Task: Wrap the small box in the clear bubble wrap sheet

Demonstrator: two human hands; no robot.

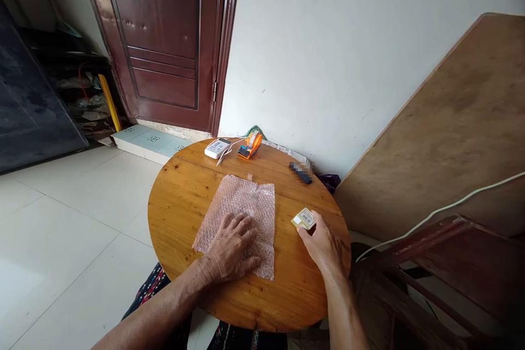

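A sheet of pinkish bubble wrap [246,197] lies flat on the round wooden table [176,219]. My left hand [233,246] rests on it, palm down, with the fingers stretched out. To the right of the sheet, my right hand [322,238] grips a small flat box [303,219] by its near right side, between thumb and fingers. The box is yellowish and white, with a barcode label facing up. A little strip of clear tape [250,176] shows at the sheet's far edge.
Toward the table's far edge stand a white device [217,148] with a cable and an orange tape dispenser [250,146]. A dark, partly blurred object [301,173] lies at the far right. Beyond are a white wall [328,54] and a wooden board [443,131].
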